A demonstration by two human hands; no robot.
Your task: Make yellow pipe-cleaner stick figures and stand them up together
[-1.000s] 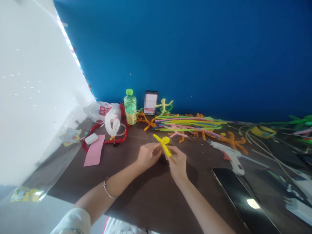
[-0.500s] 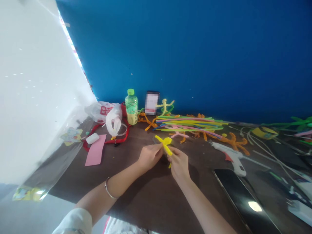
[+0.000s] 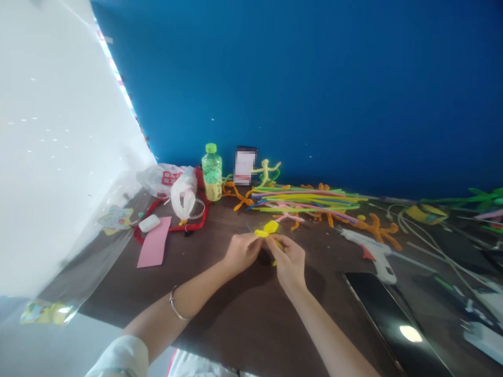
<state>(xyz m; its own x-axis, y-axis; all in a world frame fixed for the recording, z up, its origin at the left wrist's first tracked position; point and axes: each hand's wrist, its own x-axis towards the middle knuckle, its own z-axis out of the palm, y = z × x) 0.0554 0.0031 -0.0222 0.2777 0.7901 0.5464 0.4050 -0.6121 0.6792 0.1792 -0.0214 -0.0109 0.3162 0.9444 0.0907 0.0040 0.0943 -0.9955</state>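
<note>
Yellow fuzzy stem (image 3: pixel 270 228) is forming a small bent shape between both hands, to the right of the bottle (image 3: pixel 212 175) and nearer the person. The left hand (image 3: pixel 241 254) is clamping the yellow piece between thumb and fingertips. The right hand (image 3: pixel 291 262) is pinching it from its own side, its fingertips closing on the yellow right beside those of the left. 1 yellow end is poking out below, next to the right hand. A silvery bracelet (image 3: pixel 176 307) is circling the left forearm.

The bottle is wearing a green cap and a green-and-pale label whose small characters are staying too blurred for reading. Left of it, a white plastic bag (image 3: pixel 151 180) is showing red-backed white characters, which I am not managing to make out. Just right of the bottle, a phone (image 3: pixel 245 165) is standing upright, its screen appearing pixelated and its text unreadable. Farther right, a bundle of coloured stems (image 3: pixel 308 199) is lying near a pale yellow figure (image 3: pixel 265 172). Well right of the bottle and nearer the person, a white glue gun (image 3: pixel 373 252) is resting. To the bottle's left, pink paper (image 3: pixel 154 246) is lying partly under a white case (image 3: pixel 149 223).
</note>
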